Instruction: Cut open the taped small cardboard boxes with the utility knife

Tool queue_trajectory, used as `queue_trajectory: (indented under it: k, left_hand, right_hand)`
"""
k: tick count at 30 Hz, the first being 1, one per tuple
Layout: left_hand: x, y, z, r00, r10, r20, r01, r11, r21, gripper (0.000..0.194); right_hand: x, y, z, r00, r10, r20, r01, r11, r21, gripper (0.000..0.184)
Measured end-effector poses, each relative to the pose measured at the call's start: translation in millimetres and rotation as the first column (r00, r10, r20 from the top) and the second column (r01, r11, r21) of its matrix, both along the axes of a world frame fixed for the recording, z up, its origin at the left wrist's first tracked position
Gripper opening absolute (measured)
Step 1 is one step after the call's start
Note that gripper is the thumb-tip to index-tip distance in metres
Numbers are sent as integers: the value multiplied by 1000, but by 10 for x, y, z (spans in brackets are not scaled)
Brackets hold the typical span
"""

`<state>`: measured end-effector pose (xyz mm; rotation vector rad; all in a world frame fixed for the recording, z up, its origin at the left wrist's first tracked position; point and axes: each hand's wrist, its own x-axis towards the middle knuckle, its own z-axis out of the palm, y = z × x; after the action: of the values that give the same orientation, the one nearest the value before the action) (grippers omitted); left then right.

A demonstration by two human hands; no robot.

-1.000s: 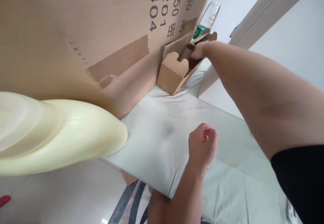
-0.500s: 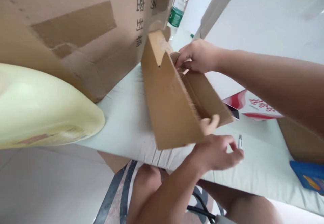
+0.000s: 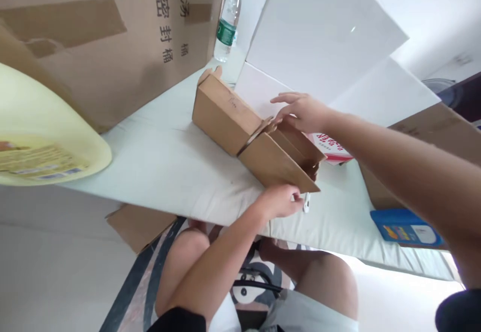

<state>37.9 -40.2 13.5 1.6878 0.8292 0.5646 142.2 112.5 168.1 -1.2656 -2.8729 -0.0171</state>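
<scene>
A long brown cardboard box (image 3: 218,126) lies slantwise on the pale covered surface, its near right end opened out into raised flaps. My left hand (image 3: 280,201) is at the lower edge of the front flap, fingers curled in against the cardboard. Above the opening, my right hand (image 3: 302,110) has its fingers spread, some of them touching the end flap's edge. A small white object (image 3: 306,203) lies beside my left fingertips; its kind is unclear. The box's inside is mostly hidden by its walls.
A large printed carton (image 3: 143,56) stands at the back left, near a water bottle (image 3: 227,26). A pale yellow jug (image 3: 48,136) is at left. Right of the box are a red and white package (image 3: 332,149), a blue pack (image 3: 406,228) and another carton (image 3: 376,182).
The box has gone from tilted up to lying lower on the surface. My right hand's fingers have come out of the opening and spread. My left hand has drawn in against the flap.
</scene>
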Motion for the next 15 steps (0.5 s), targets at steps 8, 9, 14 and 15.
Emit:
queue_trajectory:
  k: [8,9,14,15]
  left_hand:
    - [80,95,-148,991,38,-125,-33,998,46,17]
    - [146,112,-159,989,30,-145,-23,998,50,17]
    - [345,73,-17,962,-46,-270,61,997,45,22]
    - [304,41,73,953,-77,-292,91,995,34,20]
  right_hand:
    - [978,-1681,-832,855,-227,-467,304,948,96,47]
    - [969,-1751,-1008,832,-261,-490,337,939,73,51]
    - [870,-1675,-1503,642,-377,-668,448,891,-72,24]
    - [900,-1661,-1522,612,-360,-704,439,895,-76,22]
